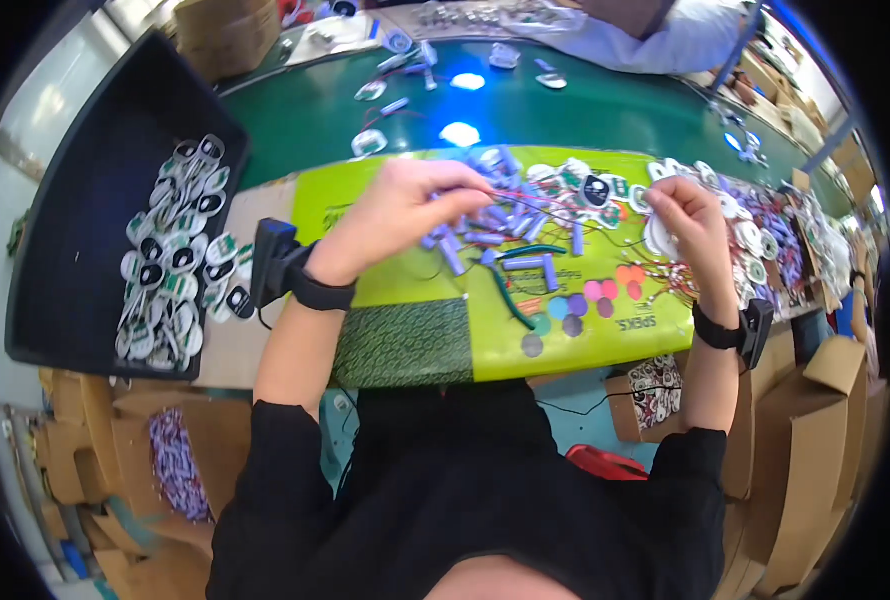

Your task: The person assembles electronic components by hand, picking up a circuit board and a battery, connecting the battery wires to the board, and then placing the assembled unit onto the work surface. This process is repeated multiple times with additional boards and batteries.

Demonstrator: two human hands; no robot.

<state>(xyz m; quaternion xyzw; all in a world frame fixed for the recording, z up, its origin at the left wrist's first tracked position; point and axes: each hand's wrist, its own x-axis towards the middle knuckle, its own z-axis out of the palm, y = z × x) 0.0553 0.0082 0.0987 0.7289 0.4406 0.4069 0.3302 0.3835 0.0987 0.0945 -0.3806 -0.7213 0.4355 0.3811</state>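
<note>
My left hand [405, 215] is closed in a pinch on thin red and dark wires [535, 205], held above a heap of purple cylindrical cells [452, 257]. Toward the right, the wires trail over white round parts with green circuit boards [570, 180]. My right hand [693, 222] has its thumb and fingers pinched together beside more white round discs [657, 237]; what lies between its fingertips is too small to make out. Below the heap, green-handled pliers [506, 295] rest on a yellow-green mat [585, 352].
A black bin [70, 210] of white round assemblies stands at the left. Beyond the mat runs a green belt [305, 110] with scattered parts. More purple cells [780, 240] pile up at the right. Cardboard boxes [800, 440] stand below the table on both sides. A person's sleeve [655, 45] shows at the far side.
</note>
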